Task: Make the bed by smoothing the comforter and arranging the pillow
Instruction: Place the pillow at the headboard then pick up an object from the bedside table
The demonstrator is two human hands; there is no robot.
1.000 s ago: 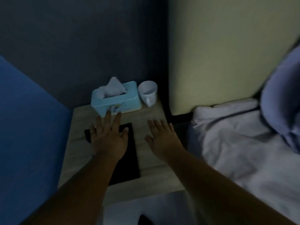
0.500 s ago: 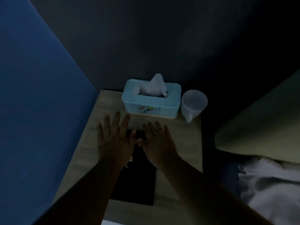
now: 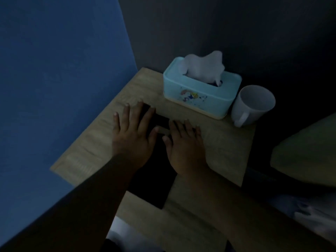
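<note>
Dim bedside tabletop [image 3: 223, 151]: left grip [image 3: 132, 140] and right grip [image 3: 185, 148] lie flat, released. Comforter [image 3: 307, 213] at four o'clock looks soft, light; likely best pinched at an edge.

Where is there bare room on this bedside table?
Bare wood: right of the right hand, in front of the cup; and left of the left hand, by the blue wall. Crowded: tissue box and cup at the back, hands and black mat in the middle.
</note>
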